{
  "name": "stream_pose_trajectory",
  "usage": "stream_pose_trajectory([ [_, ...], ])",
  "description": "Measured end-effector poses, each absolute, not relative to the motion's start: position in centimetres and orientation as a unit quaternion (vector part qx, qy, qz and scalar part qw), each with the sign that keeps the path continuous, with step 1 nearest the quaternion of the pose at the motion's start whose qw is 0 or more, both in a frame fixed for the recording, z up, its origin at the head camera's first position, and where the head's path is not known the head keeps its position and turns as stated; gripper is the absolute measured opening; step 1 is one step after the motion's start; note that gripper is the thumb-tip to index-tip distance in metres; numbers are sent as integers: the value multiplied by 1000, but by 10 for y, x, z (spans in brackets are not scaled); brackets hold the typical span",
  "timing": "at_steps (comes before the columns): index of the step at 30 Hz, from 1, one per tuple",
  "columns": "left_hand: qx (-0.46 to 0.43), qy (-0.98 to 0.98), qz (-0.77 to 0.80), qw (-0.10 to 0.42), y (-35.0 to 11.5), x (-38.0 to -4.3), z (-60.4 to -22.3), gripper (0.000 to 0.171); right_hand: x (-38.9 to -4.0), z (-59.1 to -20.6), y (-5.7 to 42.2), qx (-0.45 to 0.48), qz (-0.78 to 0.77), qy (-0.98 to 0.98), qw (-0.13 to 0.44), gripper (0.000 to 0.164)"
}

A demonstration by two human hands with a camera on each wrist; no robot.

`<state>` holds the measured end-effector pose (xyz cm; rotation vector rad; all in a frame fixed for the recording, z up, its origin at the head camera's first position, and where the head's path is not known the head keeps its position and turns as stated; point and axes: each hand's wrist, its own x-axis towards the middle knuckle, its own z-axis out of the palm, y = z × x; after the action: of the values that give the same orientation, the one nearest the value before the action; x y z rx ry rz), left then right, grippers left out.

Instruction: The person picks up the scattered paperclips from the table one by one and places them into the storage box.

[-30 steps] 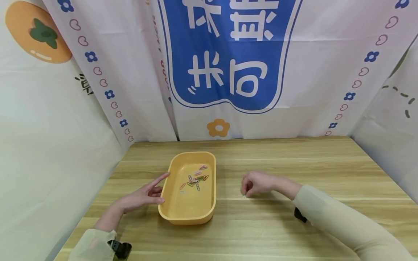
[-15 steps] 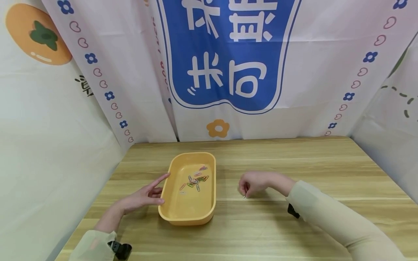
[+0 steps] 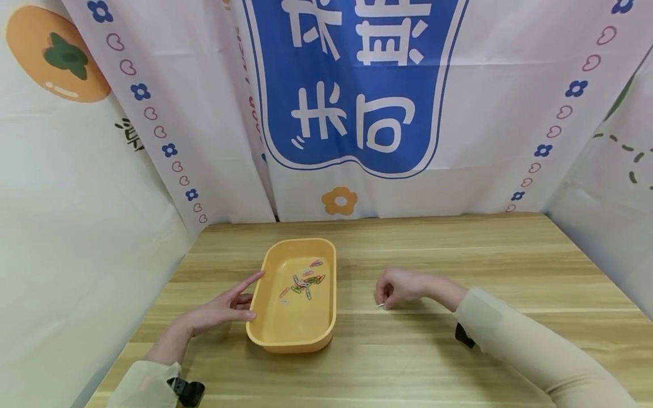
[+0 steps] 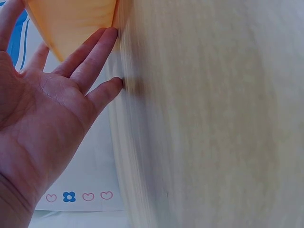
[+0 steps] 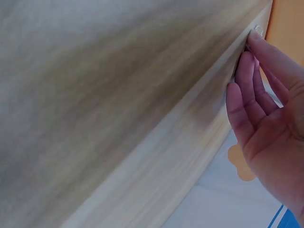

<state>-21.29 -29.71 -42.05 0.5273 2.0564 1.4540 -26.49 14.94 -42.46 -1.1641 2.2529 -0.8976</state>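
Observation:
A yellow plastic bin (image 3: 292,326) stands left of the middle of the table, with several colourful paper clips (image 3: 306,283) scattered on its floor. Spread along its left side is my left hand (image 3: 224,309), thumb and index finger at the rim. In the left wrist view the fingers of that left hand (image 4: 52,99) are stretched out against the bin's wall (image 4: 71,23). Right of the bin, my right hand (image 3: 400,286) is low at the tabletop, pinching a small pale paper clip (image 3: 380,306) between thumb and fingertips. The right wrist view shows this clip (image 5: 258,31) at the thumb tip.
The wooden table (image 3: 459,249) reaches back to a hanging printed cloth (image 3: 479,136). More white cloth (image 3: 76,226) closes off the left side. A black wrist device (image 3: 189,392) sits on the left sleeve.
The right hand shifts slightly left and then back right, staying low at the table. More of the paper clip now shows beyond its fingertips. The left hand and the bin hold still.

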Motion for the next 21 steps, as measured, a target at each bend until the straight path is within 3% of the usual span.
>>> stream_pose_trajectory([
  [13, 192, 762, 549, 286, -298, -212, -422, 87, -266, -424, 153, -387, -348, 828, 209, 8],
  [21, 207, 754, 556, 283, -298, -211, -419, 88, -272, -400, 147, -405, -346, 837, 124, 6],
])
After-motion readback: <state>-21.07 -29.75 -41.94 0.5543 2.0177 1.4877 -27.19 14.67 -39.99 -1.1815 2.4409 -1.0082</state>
